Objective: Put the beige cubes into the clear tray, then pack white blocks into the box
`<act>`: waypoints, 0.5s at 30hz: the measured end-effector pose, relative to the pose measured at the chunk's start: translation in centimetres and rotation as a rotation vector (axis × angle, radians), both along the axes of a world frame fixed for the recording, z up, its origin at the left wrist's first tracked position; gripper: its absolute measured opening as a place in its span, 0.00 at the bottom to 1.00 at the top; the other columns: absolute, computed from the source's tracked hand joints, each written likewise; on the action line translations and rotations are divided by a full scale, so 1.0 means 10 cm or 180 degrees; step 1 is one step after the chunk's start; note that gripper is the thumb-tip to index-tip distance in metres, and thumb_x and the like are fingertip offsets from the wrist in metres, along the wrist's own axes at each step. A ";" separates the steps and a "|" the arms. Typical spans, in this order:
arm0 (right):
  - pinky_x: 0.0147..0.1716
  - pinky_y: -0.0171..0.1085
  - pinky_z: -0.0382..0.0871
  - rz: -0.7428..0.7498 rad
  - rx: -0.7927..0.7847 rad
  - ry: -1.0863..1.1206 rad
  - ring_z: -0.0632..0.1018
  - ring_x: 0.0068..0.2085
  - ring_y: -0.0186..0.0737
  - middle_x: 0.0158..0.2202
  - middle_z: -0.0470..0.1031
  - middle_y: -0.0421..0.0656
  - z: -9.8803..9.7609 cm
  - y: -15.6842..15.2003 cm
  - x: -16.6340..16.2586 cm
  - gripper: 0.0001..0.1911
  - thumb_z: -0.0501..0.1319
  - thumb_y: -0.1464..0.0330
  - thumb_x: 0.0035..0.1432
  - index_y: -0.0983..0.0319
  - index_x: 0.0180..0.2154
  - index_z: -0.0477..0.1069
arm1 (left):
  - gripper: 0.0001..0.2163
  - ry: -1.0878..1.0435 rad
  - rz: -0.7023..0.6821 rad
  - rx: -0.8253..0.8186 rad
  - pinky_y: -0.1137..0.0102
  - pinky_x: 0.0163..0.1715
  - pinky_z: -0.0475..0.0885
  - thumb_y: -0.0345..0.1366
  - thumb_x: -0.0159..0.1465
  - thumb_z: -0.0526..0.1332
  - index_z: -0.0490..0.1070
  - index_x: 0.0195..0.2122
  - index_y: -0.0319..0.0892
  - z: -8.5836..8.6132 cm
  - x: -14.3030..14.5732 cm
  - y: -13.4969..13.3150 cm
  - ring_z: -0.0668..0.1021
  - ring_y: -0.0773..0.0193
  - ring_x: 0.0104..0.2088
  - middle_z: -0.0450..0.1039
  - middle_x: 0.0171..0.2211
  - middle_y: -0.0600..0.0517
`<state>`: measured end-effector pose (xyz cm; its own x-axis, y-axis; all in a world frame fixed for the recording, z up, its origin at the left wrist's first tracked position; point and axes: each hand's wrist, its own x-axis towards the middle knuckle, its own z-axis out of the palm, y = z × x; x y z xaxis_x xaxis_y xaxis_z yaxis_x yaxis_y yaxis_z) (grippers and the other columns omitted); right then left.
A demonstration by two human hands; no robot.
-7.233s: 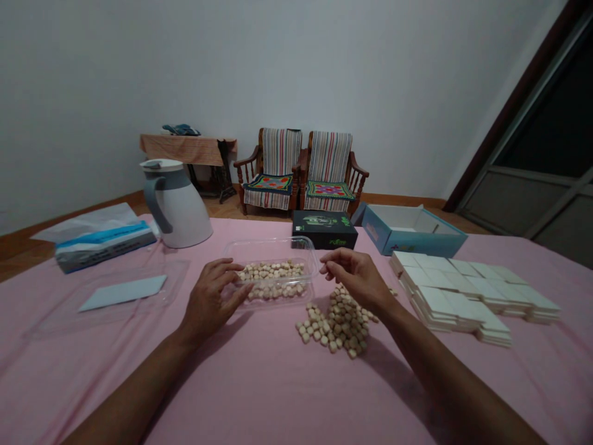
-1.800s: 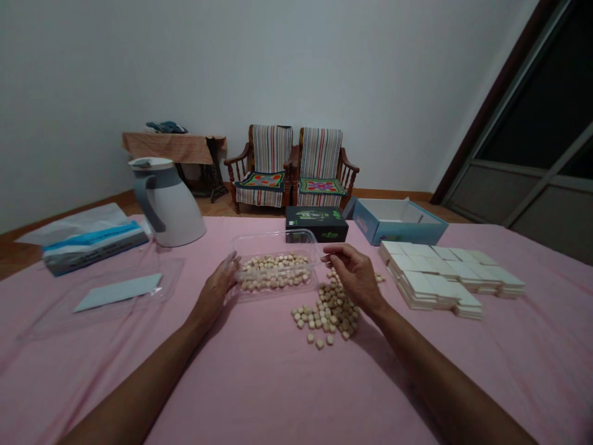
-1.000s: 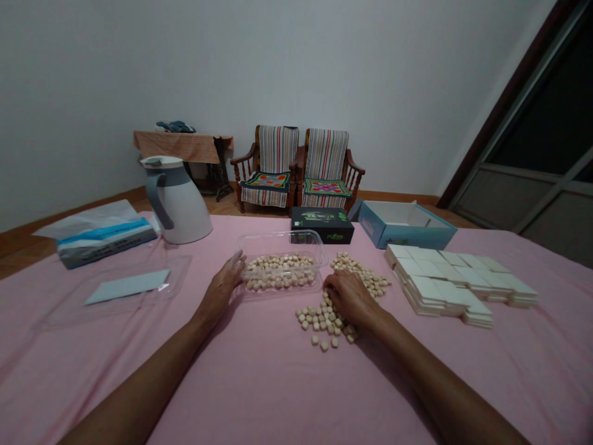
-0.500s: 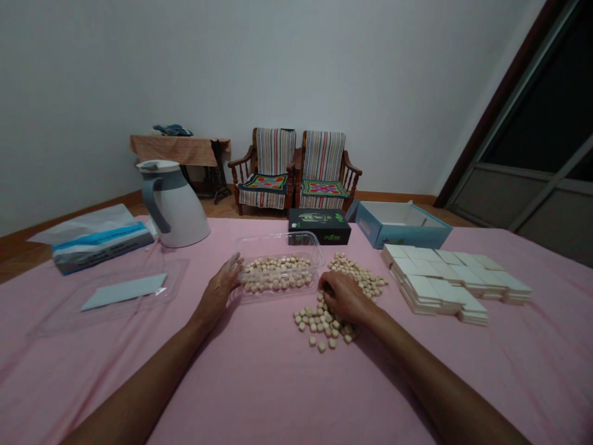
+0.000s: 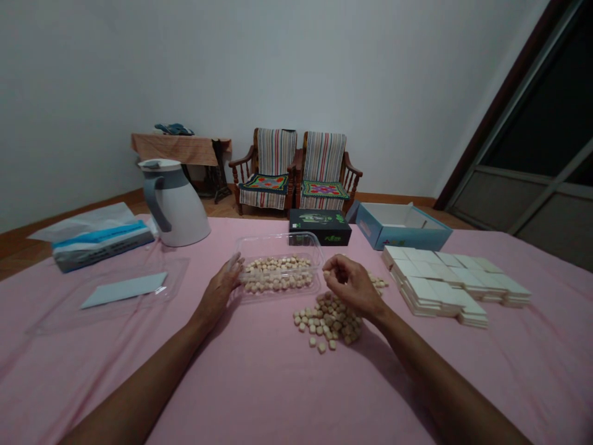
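Observation:
A clear plastic tray (image 5: 278,245) partly filled with small beige cubes sits mid-table on the pink cloth. My left hand (image 5: 221,290) rests flat against the tray's left end, fingers stretched out. My right hand (image 5: 353,285) hovers just right of the tray, raised above a loose pile of beige cubes (image 5: 327,321), with fingertips pinched on a few cubes. More cubes (image 5: 378,283) lie behind that hand.
Stacks of white flat tiles (image 5: 447,283) lie to the right. Behind are a black box (image 5: 319,227) and an open blue box (image 5: 398,225). At left stand a white jug (image 5: 173,203), a blue-white packet (image 5: 102,244) and a clear lid with a card (image 5: 123,289).
My right hand has lifted off the loose pile, where it lay half a second ago, and now holds cubes pinched near the tray's right end. The left hand has stayed put.

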<state>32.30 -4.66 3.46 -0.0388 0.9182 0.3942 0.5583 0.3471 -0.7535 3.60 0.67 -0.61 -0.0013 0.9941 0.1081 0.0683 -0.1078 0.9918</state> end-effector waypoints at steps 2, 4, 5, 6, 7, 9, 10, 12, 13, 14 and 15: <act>0.25 0.31 0.62 -0.0129 0.0069 0.0248 0.70 0.23 0.31 0.22 0.67 0.35 -0.04 0.02 -0.03 0.04 0.58 0.71 0.52 0.62 0.33 0.68 | 0.34 0.0017 -0.0017 0.0017 0.56 0.58 0.62 0.56 0.60 0.56 0.58 0.63 0.44 -0.01 -0.01 0.01 0.66 0.50 0.61 0.61 0.62 0.41; 0.27 0.32 0.65 -0.0122 0.0118 0.0571 0.74 0.26 0.33 0.25 0.71 0.37 -0.09 0.05 -0.06 0.08 0.58 0.68 0.54 0.62 0.37 0.69 | 0.33 0.0044 -0.0052 0.0031 0.56 0.58 0.62 0.56 0.60 0.55 0.57 0.63 0.44 -0.03 -0.02 0.02 0.66 0.50 0.61 0.60 0.63 0.40; 0.29 0.32 0.67 -0.0082 0.0124 0.0746 0.75 0.28 0.34 0.27 0.72 0.39 -0.11 0.06 -0.07 0.10 0.58 0.67 0.55 0.63 0.40 0.68 | 0.33 0.0051 -0.0063 0.0038 0.55 0.58 0.62 0.56 0.61 0.55 0.57 0.63 0.44 -0.04 -0.02 0.02 0.66 0.50 0.60 0.60 0.63 0.40; 0.30 0.33 0.68 -0.0039 0.0122 0.0895 0.77 0.30 0.35 0.29 0.74 0.40 -0.12 0.07 -0.07 0.12 0.58 0.66 0.56 0.63 0.42 0.68 | 0.33 0.0059 -0.0076 0.0040 0.56 0.58 0.62 0.56 0.61 0.55 0.57 0.63 0.44 -0.05 -0.03 0.03 0.66 0.50 0.60 0.60 0.63 0.40; 0.31 0.33 0.69 -0.0019 0.0123 0.0990 0.78 0.31 0.36 0.31 0.75 0.41 -0.12 0.07 -0.06 0.12 0.57 0.66 0.57 0.63 0.42 0.68 | 0.33 0.0067 -0.0083 0.0042 0.56 0.58 0.62 0.56 0.61 0.55 0.56 0.64 0.44 -0.05 -0.03 0.03 0.66 0.50 0.60 0.60 0.63 0.40; 0.29 0.33 0.69 -0.0115 0.0164 0.0940 0.77 0.30 0.36 0.31 0.75 0.42 -0.10 0.06 -0.02 0.10 0.56 0.66 0.57 0.63 0.40 0.69 | 0.33 0.0083 -0.0088 0.0048 0.56 0.58 0.62 0.55 0.61 0.55 0.56 0.64 0.44 -0.06 -0.04 0.03 0.66 0.51 0.60 0.60 0.63 0.41; 0.28 0.33 0.68 -0.0213 0.0195 0.0779 0.77 0.28 0.35 0.30 0.75 0.41 -0.09 0.05 0.00 0.08 0.55 0.67 0.57 0.63 0.38 0.69 | 0.32 0.0090 -0.0097 0.0052 0.56 0.58 0.62 0.55 0.61 0.55 0.56 0.64 0.45 -0.06 -0.04 0.03 0.66 0.51 0.61 0.60 0.63 0.41; 0.27 0.33 0.65 -0.0348 0.0168 0.0202 0.74 0.26 0.34 0.26 0.73 0.40 -0.09 0.04 0.07 0.06 0.55 0.71 0.55 0.62 0.34 0.70 | 0.32 0.0107 -0.0107 0.0062 0.55 0.58 0.62 0.55 0.62 0.54 0.56 0.64 0.45 -0.06 -0.05 0.04 0.66 0.51 0.61 0.60 0.63 0.41; 0.27 0.33 0.63 -0.0345 0.0089 -0.0168 0.73 0.25 0.34 0.24 0.72 0.39 -0.10 0.04 0.10 0.06 0.55 0.72 0.53 0.62 0.32 0.71 | 0.32 0.0114 -0.0108 0.0065 0.55 0.58 0.62 0.54 0.62 0.54 0.56 0.64 0.45 -0.06 -0.04 0.04 0.65 0.51 0.61 0.60 0.63 0.40; 0.28 0.33 0.62 -0.0274 -0.0024 -0.0555 0.73 0.26 0.35 0.23 0.72 0.39 -0.11 0.05 0.12 0.06 0.56 0.74 0.52 0.62 0.30 0.71 | 0.32 0.0119 -0.0105 0.0066 0.55 0.58 0.62 0.54 0.62 0.54 0.56 0.64 0.44 -0.06 -0.04 0.03 0.65 0.50 0.61 0.60 0.63 0.40; 0.30 0.33 0.62 -0.0154 -0.0153 -0.0924 0.73 0.27 0.35 0.24 0.73 0.40 -0.13 0.05 0.14 0.07 0.56 0.75 0.51 0.62 0.29 0.72 | 0.32 0.0120 -0.0104 0.0069 0.55 0.58 0.62 0.54 0.62 0.54 0.56 0.64 0.44 -0.06 -0.04 0.03 0.65 0.50 0.61 0.60 0.63 0.40</act>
